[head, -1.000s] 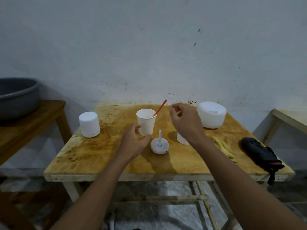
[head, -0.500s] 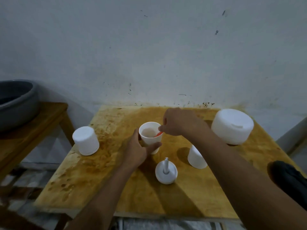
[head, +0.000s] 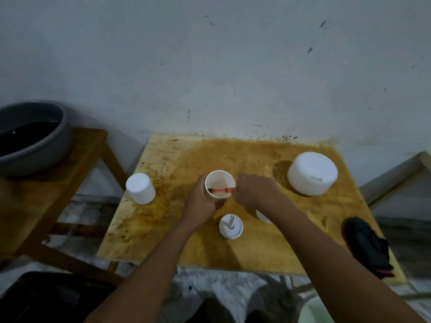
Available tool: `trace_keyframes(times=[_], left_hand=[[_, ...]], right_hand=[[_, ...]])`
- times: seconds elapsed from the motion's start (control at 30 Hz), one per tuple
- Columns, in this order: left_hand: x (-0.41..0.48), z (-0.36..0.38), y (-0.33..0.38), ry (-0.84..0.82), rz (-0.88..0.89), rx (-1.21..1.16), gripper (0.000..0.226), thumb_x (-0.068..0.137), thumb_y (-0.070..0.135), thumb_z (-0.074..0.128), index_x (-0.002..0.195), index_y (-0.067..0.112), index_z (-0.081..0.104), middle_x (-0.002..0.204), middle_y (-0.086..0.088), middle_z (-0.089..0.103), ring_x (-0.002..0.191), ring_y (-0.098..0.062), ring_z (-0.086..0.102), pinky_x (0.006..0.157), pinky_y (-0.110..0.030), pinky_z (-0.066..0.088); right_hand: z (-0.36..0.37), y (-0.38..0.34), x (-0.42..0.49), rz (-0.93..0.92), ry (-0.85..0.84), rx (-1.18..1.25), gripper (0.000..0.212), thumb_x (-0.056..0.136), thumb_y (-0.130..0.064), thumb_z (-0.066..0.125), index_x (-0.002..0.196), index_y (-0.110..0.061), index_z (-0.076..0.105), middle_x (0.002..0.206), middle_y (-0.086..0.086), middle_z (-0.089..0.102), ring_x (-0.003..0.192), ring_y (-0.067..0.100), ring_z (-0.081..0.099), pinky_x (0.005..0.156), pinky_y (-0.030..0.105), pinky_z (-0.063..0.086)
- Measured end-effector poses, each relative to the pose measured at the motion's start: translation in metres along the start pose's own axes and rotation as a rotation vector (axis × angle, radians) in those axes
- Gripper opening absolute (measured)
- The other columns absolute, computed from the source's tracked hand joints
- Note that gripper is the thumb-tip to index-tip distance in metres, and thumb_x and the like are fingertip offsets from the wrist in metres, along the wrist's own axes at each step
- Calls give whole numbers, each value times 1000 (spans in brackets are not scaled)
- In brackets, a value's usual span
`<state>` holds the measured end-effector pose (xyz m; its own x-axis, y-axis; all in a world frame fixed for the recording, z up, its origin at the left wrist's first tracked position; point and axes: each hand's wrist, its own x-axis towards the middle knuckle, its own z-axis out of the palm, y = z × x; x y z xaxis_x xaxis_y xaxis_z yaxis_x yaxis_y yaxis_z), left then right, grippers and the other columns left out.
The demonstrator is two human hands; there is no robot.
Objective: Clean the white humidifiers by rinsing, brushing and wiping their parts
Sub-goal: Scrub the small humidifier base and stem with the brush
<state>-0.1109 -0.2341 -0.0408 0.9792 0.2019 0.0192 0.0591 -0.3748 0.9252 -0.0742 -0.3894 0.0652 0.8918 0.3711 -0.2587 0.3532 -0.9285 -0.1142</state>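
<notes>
While the stained wooden tabletop (head: pixel 256 248) fills the middle of the frame, its far edge against the wall, bare room lies mostly in its lower centre and along its left side. The large round humidifier (head: pixel 312 173) sits at centre right, well apart from both hands. The small cylindrical humidifier (head: pixel 140 188) stands at centre left, near the tabletop's left edge. The left hand (head: pixel 200 202) curls its fingers round the white cup (head: pixel 219 180) at frame centre and holds it upright. The right hand (head: pixel 254 192), just right of the cup, pinches the end of a red stick (head: pixel 219 190), probably a small brush. Its long axis runs left to right across the cup's mouth, with the tip at the left inner wall. Lifting it out looks like the right hand's job, up and to the right. The stemmed base (head: pixel 231 226) stands just below the cup and a white part (head: pixel 263 216) lies half hidden under the right forearm, so a low sweep could knock either.
</notes>
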Motion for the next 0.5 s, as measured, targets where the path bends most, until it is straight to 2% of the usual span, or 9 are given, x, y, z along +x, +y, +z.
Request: trace_keyframes(times=[0.13, 0.23, 0.37, 0.5], left_hand=[[-12, -11, 10, 12, 1, 67, 68, 69, 19, 86, 123, 33, 46, 113, 15, 58, 107, -11, 57, 81, -20, 47], [-17, -20, 12, 17, 10, 121, 70, 72, 26, 85, 129, 33, 44, 119, 11, 56, 112, -13, 55, 85, -29, 48], [-18, -27, 13, 26, 8, 172, 74, 71, 29, 86, 130, 31, 42, 119, 11, 55, 111, -14, 55, 83, -34, 51], [-16, -27, 10, 15, 14, 224, 77, 70, 32, 87, 132, 30, 41, 124, 6, 57, 111, -17, 55, 83, -37, 52]], right_hand=[[4, 5, -25, 4, 65, 76, 30, 95, -42, 50, 114, -19, 58, 100, 1, 66, 88, 22, 64, 66, 31, 43], [6, 5, -44, 36, 100, 172, 28, 97, -45, 47, 106, -22, 62, 94, -2, 68, 84, 20, 64, 61, 29, 39], [15, 2, -59, 68, 130, 220, 35, 99, -51, 43, 101, -24, 64, 89, -2, 69, 81, 20, 65, 63, 30, 45], [26, 4, -66, 104, 142, 265, 35, 101, -50, 40, 103, -23, 63, 90, 0, 70, 81, 21, 65, 60, 28, 38]])
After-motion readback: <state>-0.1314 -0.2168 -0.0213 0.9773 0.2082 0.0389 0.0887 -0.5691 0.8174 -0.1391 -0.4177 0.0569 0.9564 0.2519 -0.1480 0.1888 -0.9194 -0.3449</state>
